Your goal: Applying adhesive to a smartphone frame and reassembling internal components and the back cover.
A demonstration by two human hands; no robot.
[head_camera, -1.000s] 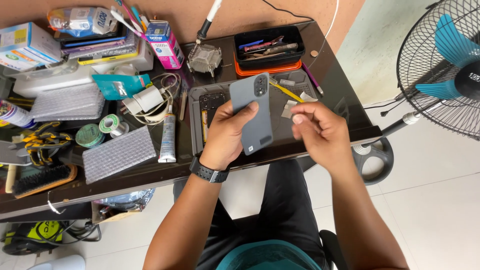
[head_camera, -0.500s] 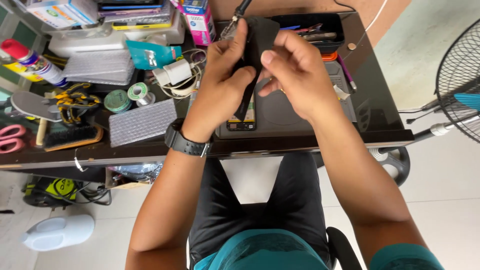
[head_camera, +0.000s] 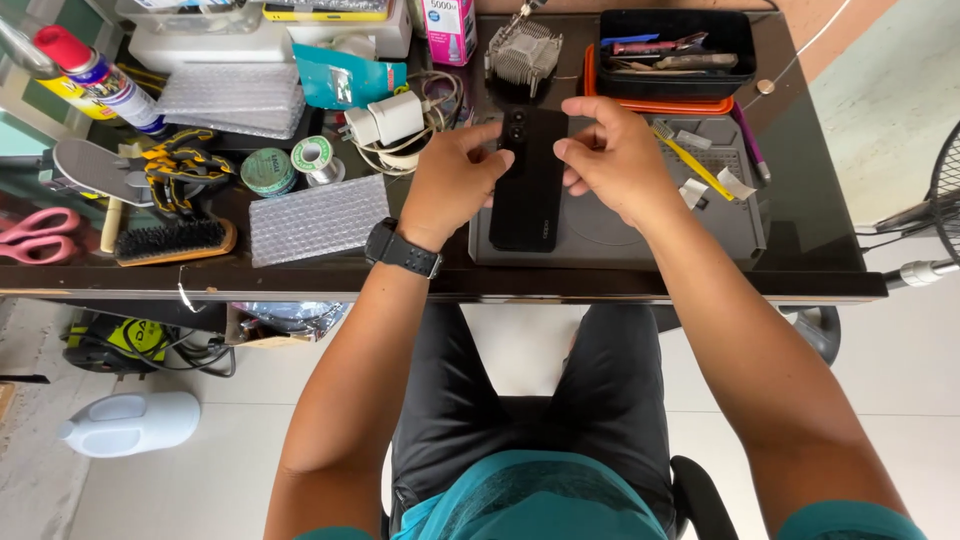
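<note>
Near the worktop's (head_camera: 800, 250) left edge lie pink scissors (head_camera: 35, 232) and a brush (head_camera: 175, 242), with a bubble-wrap sheet (head_camera: 318, 218) beside them toward the front edge. At the middle of the front edge, the left hand (head_camera: 455, 180) pinches the upper left side of a black phone (head_camera: 530, 190), which lies back-up on a grey mat (head_camera: 640, 225). The right hand (head_camera: 615, 155) pinches the phone's upper right side, so the phone sits between both hands, with a black tray (head_camera: 675, 55) at the back edge.
</note>
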